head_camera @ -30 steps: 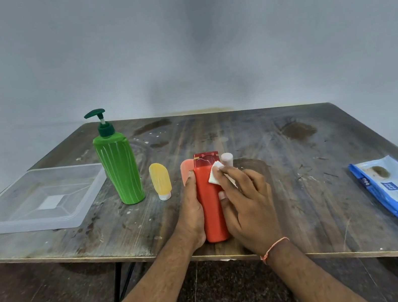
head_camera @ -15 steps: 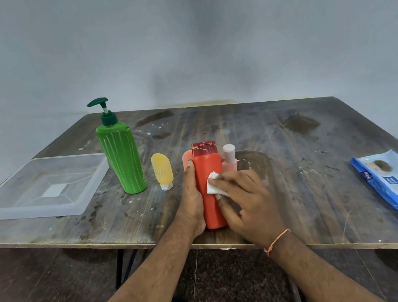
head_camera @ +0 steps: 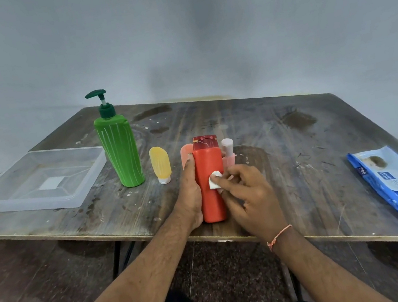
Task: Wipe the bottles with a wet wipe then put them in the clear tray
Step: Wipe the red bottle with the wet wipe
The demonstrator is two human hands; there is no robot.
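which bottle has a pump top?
The tall green bottle, standing beside the clear tray. It alone carries a dark green pump head; the yellow, orange and pink ones have plain caps.

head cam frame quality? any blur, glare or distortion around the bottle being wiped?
Head view: red bottle, wipe and both hands, left hand and right hand, are sharp; no glare on them. Lighting is soft and even, shadows faint. Wide-angle bending curves the table edges; forearms at the bottom corners look smeared. The clear tray shows only mild sheen.
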